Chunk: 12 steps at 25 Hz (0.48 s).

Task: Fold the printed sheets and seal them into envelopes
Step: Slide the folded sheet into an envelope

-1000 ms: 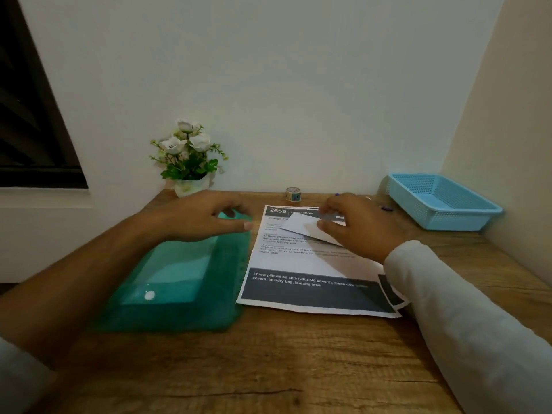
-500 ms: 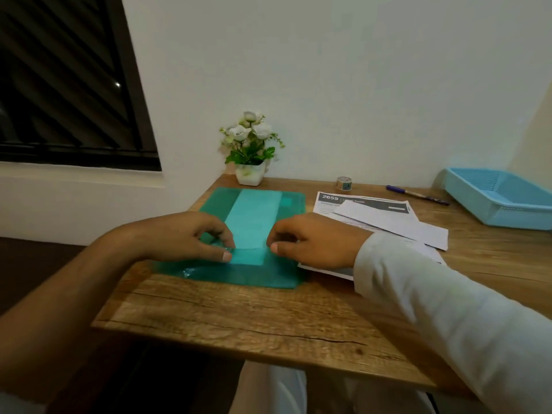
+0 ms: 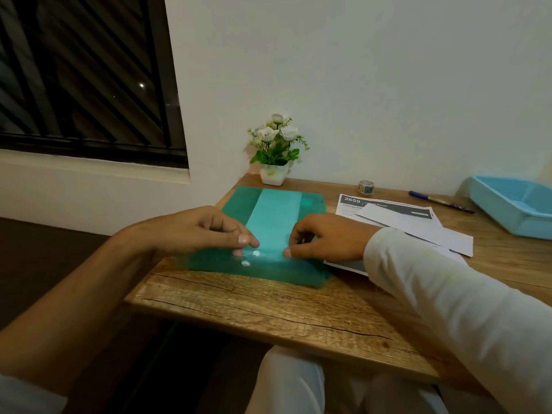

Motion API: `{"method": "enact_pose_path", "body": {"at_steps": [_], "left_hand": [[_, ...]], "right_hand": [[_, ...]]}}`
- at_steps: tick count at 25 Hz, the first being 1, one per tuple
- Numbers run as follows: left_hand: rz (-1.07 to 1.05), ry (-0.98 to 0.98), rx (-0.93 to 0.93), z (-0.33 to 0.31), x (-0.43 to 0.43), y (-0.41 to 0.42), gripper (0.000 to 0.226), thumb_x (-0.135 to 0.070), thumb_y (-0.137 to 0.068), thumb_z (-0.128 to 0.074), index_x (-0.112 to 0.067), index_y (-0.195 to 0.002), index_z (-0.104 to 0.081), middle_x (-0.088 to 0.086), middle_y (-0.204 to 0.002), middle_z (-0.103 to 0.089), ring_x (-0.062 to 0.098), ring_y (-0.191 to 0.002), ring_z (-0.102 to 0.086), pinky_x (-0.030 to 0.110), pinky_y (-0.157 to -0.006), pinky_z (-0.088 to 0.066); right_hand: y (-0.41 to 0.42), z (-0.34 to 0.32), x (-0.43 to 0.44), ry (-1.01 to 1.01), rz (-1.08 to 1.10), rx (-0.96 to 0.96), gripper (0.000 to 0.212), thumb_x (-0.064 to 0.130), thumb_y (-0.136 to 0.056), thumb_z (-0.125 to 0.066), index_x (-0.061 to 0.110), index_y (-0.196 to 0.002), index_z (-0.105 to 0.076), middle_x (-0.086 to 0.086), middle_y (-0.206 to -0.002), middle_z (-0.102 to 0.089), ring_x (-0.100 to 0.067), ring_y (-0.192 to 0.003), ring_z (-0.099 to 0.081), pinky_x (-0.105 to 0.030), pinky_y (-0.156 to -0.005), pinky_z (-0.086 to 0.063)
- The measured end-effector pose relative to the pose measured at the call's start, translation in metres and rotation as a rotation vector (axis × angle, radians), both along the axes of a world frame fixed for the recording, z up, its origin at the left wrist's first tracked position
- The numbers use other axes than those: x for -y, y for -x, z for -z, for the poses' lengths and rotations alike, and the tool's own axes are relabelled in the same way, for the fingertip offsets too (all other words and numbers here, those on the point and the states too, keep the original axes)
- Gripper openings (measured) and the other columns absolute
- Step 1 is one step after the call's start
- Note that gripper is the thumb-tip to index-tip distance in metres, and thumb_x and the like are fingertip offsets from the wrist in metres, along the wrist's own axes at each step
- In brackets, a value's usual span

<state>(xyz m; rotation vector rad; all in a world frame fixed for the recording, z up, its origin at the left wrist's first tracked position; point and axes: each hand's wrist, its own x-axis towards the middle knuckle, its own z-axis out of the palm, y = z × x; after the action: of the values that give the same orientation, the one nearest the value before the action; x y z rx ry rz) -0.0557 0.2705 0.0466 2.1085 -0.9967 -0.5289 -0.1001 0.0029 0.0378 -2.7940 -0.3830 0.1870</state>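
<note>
Fingers (image 3: 245, 239) of left hand (image 3: 194, 231) curled, pinching folder flap (image 3: 274, 210); right hand (image 3: 328, 239) seemingly likewise

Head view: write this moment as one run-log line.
left hand: pinches flap edge | right hand: pinches flap edge | green folder: flat on desk | printed sheets: unfolded, right of folder | envelope: on sheets

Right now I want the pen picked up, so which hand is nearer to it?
Right. The right hand holds the flap of the green folder, with the pen behind it to the right. The left hand holds the flap farther left, across the folder from the pen.
</note>
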Motion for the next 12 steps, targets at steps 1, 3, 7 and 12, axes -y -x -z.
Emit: {"method": "enact_pose_path", "body": {"at_steps": [1, 3, 7, 12], "left_hand": [[0.003, -0.046, 0.023, 0.004, -0.001, 0.000, 0.016, -0.032, -0.091, -0.068, -0.023, -0.083, -0.078, -0.013, -0.126, -0.069, 0.000, -0.123, -0.058, 0.032, -0.109, -0.039], [-0.032, -0.153, 0.131, 0.016, -0.003, -0.004, 0.017, -0.046, -0.083, -0.074, -0.036, -0.097, -0.076, -0.023, -0.133, -0.060, -0.002, -0.127, -0.050, 0.037, -0.112, -0.039], [-0.059, -0.283, 0.278, 0.033, 0.002, -0.008, 0.061, -0.059, -0.082, -0.070, -0.049, -0.139, -0.051, -0.024, -0.155, -0.035, 0.002, -0.139, -0.034, 0.027, -0.113, -0.034], [-0.125, -0.205, 0.381, 0.040, 0.007, -0.013, 0.043, -0.048, -0.089, -0.070, -0.046, -0.131, -0.062, -0.021, -0.150, -0.046, 0.003, -0.136, -0.040, 0.029, -0.112, -0.037]], "right_hand": [[0.002, 0.001, -0.003, 0.057, -0.008, 0.008, 0.051, 0.064, -0.089, -0.065, 0.023, -0.119, -0.065, 0.004, -0.115, -0.065, -0.015, -0.104, -0.060, -0.038, -0.094, -0.054], [0.005, 0.006, -0.008, 0.209, -0.022, 0.044, 0.072, 0.079, -0.080, -0.062, 0.028, -0.129, -0.056, 0.004, -0.122, -0.056, -0.016, -0.109, -0.055, -0.040, -0.095, -0.052], [0.007, 0.013, -0.011, 0.268, -0.033, 0.092, 0.080, 0.086, -0.077, -0.056, 0.034, -0.137, -0.049, 0.002, -0.126, -0.051, -0.020, -0.113, -0.051, -0.044, -0.097, -0.050], [0.009, 0.019, -0.012, 0.212, -0.049, 0.211, 0.053, 0.071, -0.091, -0.054, 0.035, -0.130, -0.058, 0.004, -0.119, -0.057, -0.017, -0.109, -0.055, -0.039, -0.091, -0.053]]}}
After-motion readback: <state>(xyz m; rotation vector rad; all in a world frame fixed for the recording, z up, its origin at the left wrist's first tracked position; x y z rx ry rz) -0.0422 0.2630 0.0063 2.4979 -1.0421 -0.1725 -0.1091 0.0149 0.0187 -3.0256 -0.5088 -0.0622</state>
